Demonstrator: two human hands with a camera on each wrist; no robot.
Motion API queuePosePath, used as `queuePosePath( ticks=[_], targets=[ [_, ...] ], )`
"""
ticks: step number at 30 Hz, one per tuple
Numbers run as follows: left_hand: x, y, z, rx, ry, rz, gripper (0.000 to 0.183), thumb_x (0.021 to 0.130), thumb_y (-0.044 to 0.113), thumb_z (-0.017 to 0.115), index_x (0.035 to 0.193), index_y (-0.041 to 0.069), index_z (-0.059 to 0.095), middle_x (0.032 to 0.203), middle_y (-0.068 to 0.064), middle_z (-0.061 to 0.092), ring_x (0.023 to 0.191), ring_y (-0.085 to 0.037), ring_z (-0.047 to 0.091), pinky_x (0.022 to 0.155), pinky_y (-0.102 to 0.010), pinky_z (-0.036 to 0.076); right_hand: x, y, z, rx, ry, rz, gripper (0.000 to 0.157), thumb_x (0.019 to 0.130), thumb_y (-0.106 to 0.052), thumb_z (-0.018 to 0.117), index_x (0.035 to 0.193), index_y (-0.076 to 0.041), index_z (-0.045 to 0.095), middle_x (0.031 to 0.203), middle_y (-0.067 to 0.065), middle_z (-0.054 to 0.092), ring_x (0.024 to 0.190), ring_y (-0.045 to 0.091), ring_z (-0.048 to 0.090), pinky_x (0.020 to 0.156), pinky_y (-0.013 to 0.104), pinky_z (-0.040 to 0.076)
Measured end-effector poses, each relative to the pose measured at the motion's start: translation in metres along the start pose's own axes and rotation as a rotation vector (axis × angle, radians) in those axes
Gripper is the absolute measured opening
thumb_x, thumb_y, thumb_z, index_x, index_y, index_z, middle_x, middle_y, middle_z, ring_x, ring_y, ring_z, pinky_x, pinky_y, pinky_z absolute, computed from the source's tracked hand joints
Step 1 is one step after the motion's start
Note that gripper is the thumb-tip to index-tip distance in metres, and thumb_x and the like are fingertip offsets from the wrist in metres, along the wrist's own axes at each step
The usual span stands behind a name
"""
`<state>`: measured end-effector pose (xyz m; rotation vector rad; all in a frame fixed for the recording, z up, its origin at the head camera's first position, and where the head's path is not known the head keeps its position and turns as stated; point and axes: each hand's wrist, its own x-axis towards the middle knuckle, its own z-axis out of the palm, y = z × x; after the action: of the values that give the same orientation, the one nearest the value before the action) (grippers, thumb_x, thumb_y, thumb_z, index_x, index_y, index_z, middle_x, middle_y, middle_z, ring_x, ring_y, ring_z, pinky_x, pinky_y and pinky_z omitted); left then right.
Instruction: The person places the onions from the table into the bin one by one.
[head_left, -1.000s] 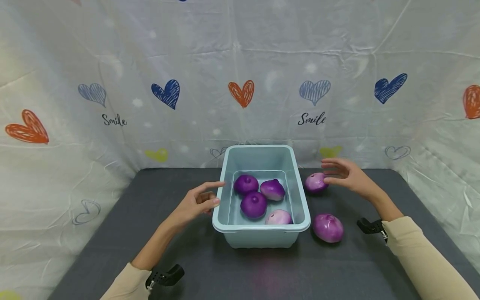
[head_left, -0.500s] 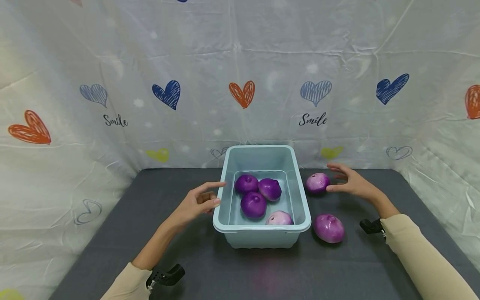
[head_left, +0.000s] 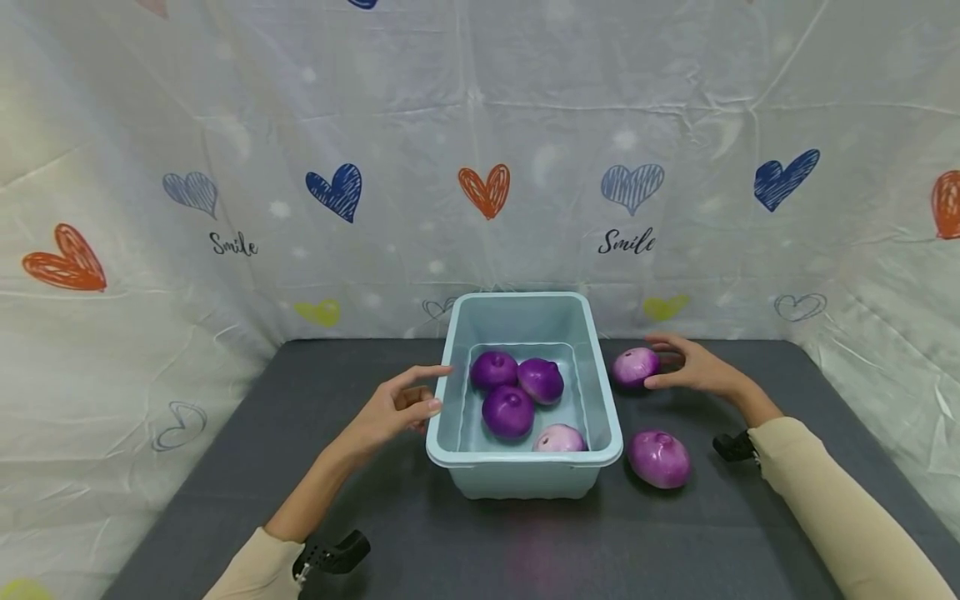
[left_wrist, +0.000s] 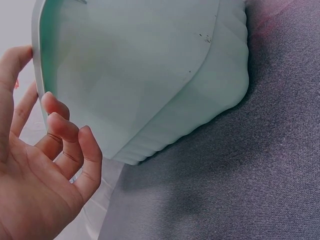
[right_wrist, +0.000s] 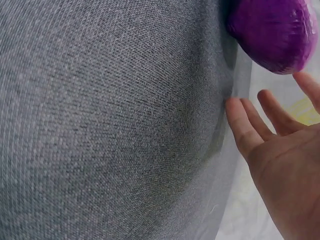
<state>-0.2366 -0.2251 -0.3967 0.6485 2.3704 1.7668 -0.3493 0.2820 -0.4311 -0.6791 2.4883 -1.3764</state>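
Beside the light blue plastic tub [head_left: 525, 479], an onion [head_left: 634, 367] lies on the table at the back right. My right hand [head_left: 693, 367] is spread around its right side, thumb in front and fingers behind. In the right wrist view, the thumb tip reaches the purple onion [right_wrist: 275, 35] while the other fingers stand apart from it. Over on the tub's left, my left hand [head_left: 393, 404] touches the rim with thumb and forefinger. Its other fingers bend loosely beside the outer wall [left_wrist: 130, 65]. Inside the tub are several onions, including a dark purple one [head_left: 507, 411] and a paler one [head_left: 559, 438].
Another onion [head_left: 659, 459] lies on the dark grey tablecloth [head_left: 525, 550], close to the tub's front right corner. A white curtain [head_left: 405, 108] printed with hearts hangs right behind the tub and along both sides.
The right hand drew back slightly to the right, then came in closer around the rear onion. One purple onion in the tub has rolled round. The left hand stays at the rim.
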Motion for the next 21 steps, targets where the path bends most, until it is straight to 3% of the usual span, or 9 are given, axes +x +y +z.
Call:
queuePosePath(
  ticks=[7,12,21],
  targets=[
    [-0.0002,-0.0005,-0.0003,-0.001,-0.005,0.008,0.05,0.102,0.016,0.065,0.15,0.018,0.052,0.1,-0.017,0.065,0.085,-0.023,0.061,0.075,-0.047,0.053,0.0035,0.001,0.0022,-0.037,0.014,-0.027,0.071,0.091,-0.017,0.079,0.147,0.006,0.044,0.147,0.028,0.043,0.134,0.051,0.041,0.102,0.062,0.039],
    [-0.0005,-0.0002,-0.0002,-0.006,-0.008,0.008,0.05,0.102,0.016,0.065,0.15,0.017,0.052,0.094,-0.016,0.062,0.076,-0.019,0.056,0.073,-0.046,0.052,0.0033,0.003,0.0028,-0.03,0.039,-0.035,0.065,0.091,-0.015,0.08,0.145,0.004,0.049,0.143,0.026,0.049,0.131,0.047,0.045,0.101,0.06,0.04],
    [-0.0012,-0.0019,-0.0004,-0.007,-0.009,0.011,0.05,0.102,0.016,0.065,0.15,0.017,0.052,0.095,-0.016,0.062,0.072,-0.019,0.052,0.072,-0.045,0.052,0.003,0.0033,0.0033,-0.027,0.058,-0.045,0.063,0.09,-0.015,0.081,0.143,0.003,0.052,0.14,0.025,0.052,0.128,0.045,0.049,0.101,0.059,0.042]
  ],
)
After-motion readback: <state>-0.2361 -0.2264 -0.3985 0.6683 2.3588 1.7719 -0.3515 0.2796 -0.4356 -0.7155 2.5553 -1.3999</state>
